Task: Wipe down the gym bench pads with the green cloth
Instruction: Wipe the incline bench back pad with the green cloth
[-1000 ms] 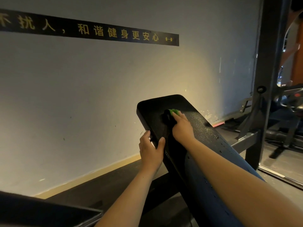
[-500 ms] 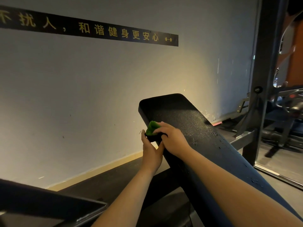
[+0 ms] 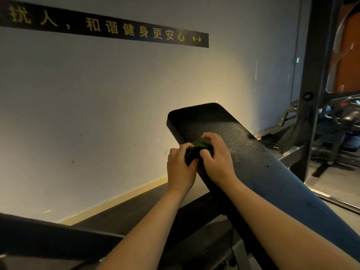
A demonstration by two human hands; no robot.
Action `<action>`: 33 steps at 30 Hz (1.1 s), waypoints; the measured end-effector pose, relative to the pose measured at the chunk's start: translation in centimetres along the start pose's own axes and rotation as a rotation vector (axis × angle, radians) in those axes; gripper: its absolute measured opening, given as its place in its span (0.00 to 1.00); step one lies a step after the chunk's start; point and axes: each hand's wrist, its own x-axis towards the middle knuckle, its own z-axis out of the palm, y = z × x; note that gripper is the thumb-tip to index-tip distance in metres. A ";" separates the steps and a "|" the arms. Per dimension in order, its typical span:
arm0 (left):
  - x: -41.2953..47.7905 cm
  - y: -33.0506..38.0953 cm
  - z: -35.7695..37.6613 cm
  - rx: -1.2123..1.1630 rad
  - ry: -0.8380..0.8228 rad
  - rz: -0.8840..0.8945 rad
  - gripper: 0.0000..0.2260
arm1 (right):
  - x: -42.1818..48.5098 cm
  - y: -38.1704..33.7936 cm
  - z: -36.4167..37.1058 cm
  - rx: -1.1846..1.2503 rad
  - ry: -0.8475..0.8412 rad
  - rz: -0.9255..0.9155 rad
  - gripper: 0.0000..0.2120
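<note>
A black inclined bench pad (image 3: 245, 152) rises from lower right toward the wall, its surface speckled with droplets. The green cloth (image 3: 198, 145) is bunched at the pad's left edge, mostly hidden between my hands. My right hand (image 3: 216, 158) curls its fingers over the cloth from the pad side. My left hand (image 3: 180, 168) grips the cloth and the pad's left edge from the outside, thumb beside the pad.
A grey wall (image 3: 97, 114) with a black sign strip (image 3: 109, 28) stands close behind the bench. A dark steel upright (image 3: 315, 78) of a rack is at right, with gym equipment (image 3: 342, 121) beyond. Another dark pad (image 3: 39, 234) lies at lower left.
My right hand brought the cloth from the pad's upper middle down to its left edge. My left hand, which held the pad's edge, now closes on the cloth too.
</note>
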 end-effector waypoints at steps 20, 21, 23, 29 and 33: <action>0.5 1.1 1.8 -0.304 0.180 -0.243 0.15 | 0.7 -0.2 0.7 -0.274 -0.027 0.109 0.12; -0.2 1.4 1.9 -0.282 0.169 -0.240 0.14 | 0.6 -0.2 0.6 -0.254 -0.009 0.122 0.11; -1.5 1.8 2.1 -0.238 0.152 -0.230 0.15 | 0.6 -0.2 0.4 -0.227 0.014 0.151 0.11; -4.8 2.4 2.1 -0.249 0.074 -0.249 0.16 | 0.3 0.1 -1.1 -0.226 -0.146 0.108 0.13; -4.4 2.7 1.1 -0.271 0.112 -0.256 0.17 | -1.3 1.2 -2.9 -0.370 -0.254 -0.075 0.19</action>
